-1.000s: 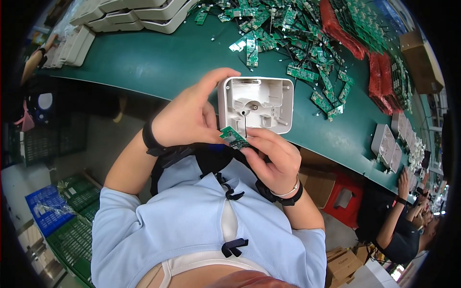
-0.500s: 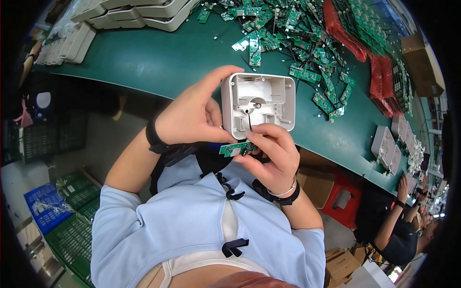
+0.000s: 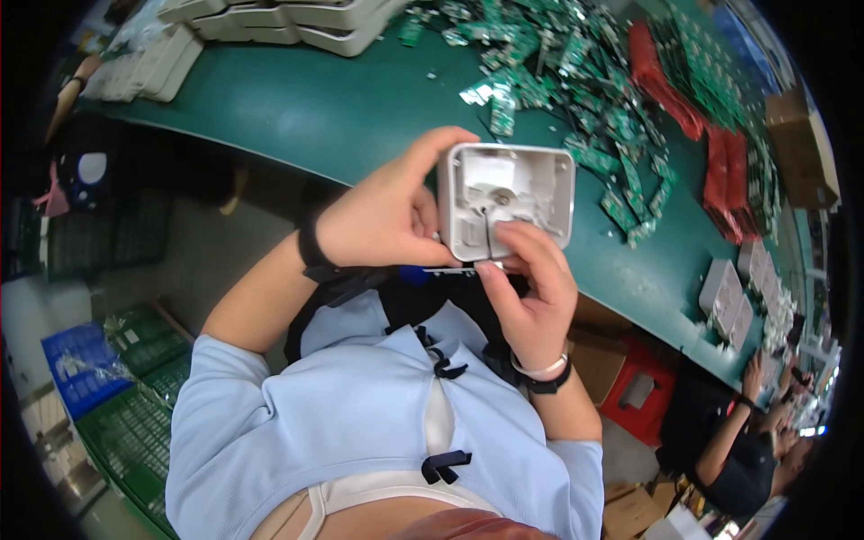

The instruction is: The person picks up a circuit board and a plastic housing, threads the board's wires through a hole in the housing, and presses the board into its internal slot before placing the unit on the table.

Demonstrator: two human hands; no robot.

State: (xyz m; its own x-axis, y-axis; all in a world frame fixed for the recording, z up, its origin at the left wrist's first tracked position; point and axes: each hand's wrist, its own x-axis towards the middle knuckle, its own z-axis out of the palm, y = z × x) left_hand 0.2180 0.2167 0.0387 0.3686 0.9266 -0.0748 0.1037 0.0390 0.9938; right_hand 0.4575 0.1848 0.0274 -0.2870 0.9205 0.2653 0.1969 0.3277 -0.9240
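My left hand (image 3: 382, 216) grips the left side of an open white plastic housing (image 3: 443, 202), fingers behind it and thumb along its lower edge. The housing's hollow inside faces up, with ribs, screw posts and a round opening in the middle. A thin black wire (image 3: 489, 236) runs from that middle down over the lower wall. My right hand (image 3: 531, 301) is closed at this lower wall, its fingertips reaching over the rim beside the wire. A circuit board (image 3: 445, 270), seen nearly edge-on, sticks out left of the right thumb; the rest of it is hidden.
Loose green circuit boards with black wires (image 3: 576, 81) are heaped on the green table (image 3: 279, 108). Boards in red bubble wrap (image 3: 724, 184) stand at the right, near more white housings (image 3: 724, 301). Stacked housings (image 3: 333, 31) lie far left. Co-workers' arms (image 3: 733, 414) show at the right.
The housing and both hands have shifted slightly right in the picture. The circuit board has turned from face-up to nearly edge-on, and my right fingertips have moved up over the housing's rim.
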